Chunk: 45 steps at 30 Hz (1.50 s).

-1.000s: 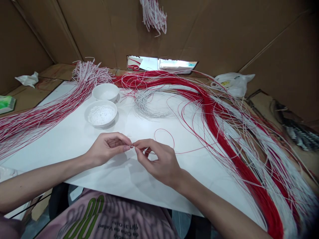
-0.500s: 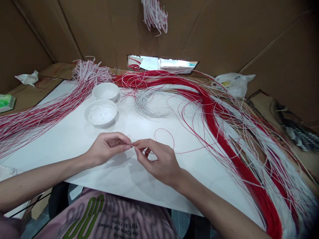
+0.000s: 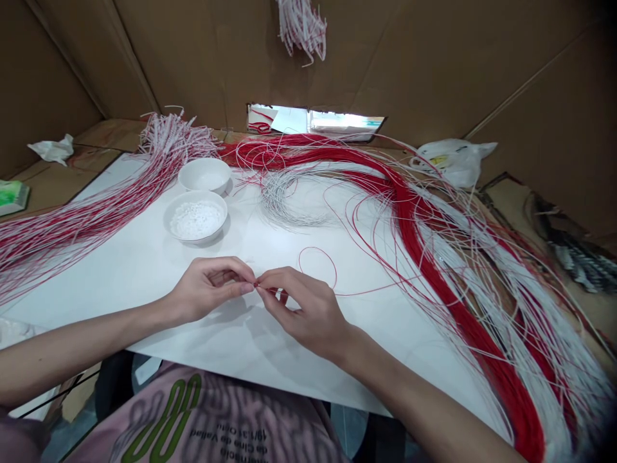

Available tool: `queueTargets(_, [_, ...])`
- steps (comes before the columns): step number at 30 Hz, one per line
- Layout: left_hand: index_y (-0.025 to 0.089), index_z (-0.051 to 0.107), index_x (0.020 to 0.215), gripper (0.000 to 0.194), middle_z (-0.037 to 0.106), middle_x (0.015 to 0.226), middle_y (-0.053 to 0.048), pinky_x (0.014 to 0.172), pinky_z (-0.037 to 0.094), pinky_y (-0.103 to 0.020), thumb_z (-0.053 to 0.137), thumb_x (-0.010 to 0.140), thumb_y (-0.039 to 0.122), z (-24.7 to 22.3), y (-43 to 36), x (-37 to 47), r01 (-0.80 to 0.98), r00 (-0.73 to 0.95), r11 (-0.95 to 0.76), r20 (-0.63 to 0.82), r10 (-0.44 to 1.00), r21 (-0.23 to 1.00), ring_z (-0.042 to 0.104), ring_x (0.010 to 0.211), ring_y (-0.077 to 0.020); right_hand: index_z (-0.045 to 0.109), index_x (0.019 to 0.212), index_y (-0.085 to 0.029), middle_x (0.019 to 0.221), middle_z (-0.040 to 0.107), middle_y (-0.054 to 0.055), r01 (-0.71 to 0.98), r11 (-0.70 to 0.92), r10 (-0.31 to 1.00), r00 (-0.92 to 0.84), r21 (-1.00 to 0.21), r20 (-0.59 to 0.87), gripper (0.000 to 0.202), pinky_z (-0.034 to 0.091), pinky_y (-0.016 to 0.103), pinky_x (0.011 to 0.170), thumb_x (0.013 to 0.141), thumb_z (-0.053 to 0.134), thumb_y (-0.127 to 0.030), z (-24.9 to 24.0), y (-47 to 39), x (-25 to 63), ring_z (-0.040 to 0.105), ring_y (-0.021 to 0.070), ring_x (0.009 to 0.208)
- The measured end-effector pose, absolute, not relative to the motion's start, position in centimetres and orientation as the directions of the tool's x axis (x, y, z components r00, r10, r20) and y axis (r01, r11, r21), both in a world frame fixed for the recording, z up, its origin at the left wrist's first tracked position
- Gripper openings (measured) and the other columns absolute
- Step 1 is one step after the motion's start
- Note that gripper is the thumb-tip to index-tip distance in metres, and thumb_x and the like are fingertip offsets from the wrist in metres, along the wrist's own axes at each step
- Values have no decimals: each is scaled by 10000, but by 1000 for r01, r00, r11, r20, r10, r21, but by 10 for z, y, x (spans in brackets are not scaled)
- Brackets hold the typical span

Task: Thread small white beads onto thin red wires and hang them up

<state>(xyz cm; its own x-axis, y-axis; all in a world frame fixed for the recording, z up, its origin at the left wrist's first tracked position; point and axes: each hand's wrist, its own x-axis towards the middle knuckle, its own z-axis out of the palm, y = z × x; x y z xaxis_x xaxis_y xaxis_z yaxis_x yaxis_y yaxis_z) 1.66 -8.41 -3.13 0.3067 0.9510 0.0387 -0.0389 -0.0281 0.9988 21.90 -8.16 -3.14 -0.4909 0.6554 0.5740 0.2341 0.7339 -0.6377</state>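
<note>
Above the white tabletop, my left hand [image 3: 216, 287] and my right hand [image 3: 303, 305] meet fingertip to fingertip. Both are closed in a pinch on a thin red cord [image 3: 335, 270]. The cord loops up behind my right fingers and trails off to the right. Its pinched part is mostly covered by my fingertips, so any small piece there cannot be made out. Beyond my left hand stands a white bowl [image 3: 222, 222] filled with small white beads [image 3: 195, 220]. A second white bowl [image 3: 205, 168] sits just behind it, its contents unclear.
Long red cords [image 3: 414, 238] and white cords [image 3: 520, 283] sweep along the back and right side. A coil of pale cord [image 3: 277, 199] lies mid-table. Finished-looking beaded strands [image 3: 120, 193] spread left. Cardboard walls [image 3: 193, 58] enclose the table; a plastic bag [image 3: 453, 161] lies back right.
My fingertips have drawn closer together, and the short bit of cord that showed between them is now mostly covered. The bowls and cord bundles stay put.
</note>
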Motion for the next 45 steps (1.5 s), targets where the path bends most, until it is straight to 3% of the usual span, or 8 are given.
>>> queueTargets(24, [168, 728, 852, 62, 706, 849, -38, 712, 523, -207, 725, 792, 151, -33, -85, 15, -9, 336, -100, 97, 937, 995, 645, 794, -119, 593, 921, -169, 891, 693, 51, 217, 766, 621, -496, -605, 607, 99, 519, 226, 622, 916, 535, -90, -33, -80, 219, 632, 115, 744])
queueTargets(30, [156, 700, 794, 70, 687, 768, -22, 673, 503, -206, 754, 767, 193, -33, -83, 15, 96, 287, -118, 86, 954, 988, 603, 714, -106, 646, 936, -170, 916, 664, 62, 287, 768, 629, -502, -572, 594, 102, 523, 233, 662, 939, 548, -143, -35, -79, 221, 636, 126, 798])
queueTargets(34, [162, 707, 814, 62, 703, 793, -32, 671, 495, -219, 712, 812, 223, -34, -84, 13, 188, 327, -165, 97, 940, 968, 626, 738, -124, 694, 880, -162, 820, 607, 47, 364, 755, 654, -478, -545, 587, 121, 476, 236, 589, 931, 588, -188, -38, -76, 221, 578, 109, 672])
queueTargets(41, [161, 692, 892, 68, 708, 839, -40, 701, 494, -246, 630, 881, 189, -40, -85, 13, 392, 358, -409, 273, 893, 824, 645, 764, -131, 669, 905, -150, 829, 613, 44, 367, 727, 680, -504, -580, 533, 109, 483, 229, 630, 936, 580, -203, -40, -78, 220, 586, 116, 721])
queueTargets(45, [154, 675, 878, 63, 698, 818, -37, 702, 494, -251, 622, 887, 186, -41, -86, 14, 446, 340, -455, 325, 882, 771, 638, 752, -130, 623, 852, -149, 814, 600, 42, 447, 702, 707, -531, -554, 467, 106, 474, 261, 645, 912, 535, -157, -37, -77, 221, 565, 135, 725])
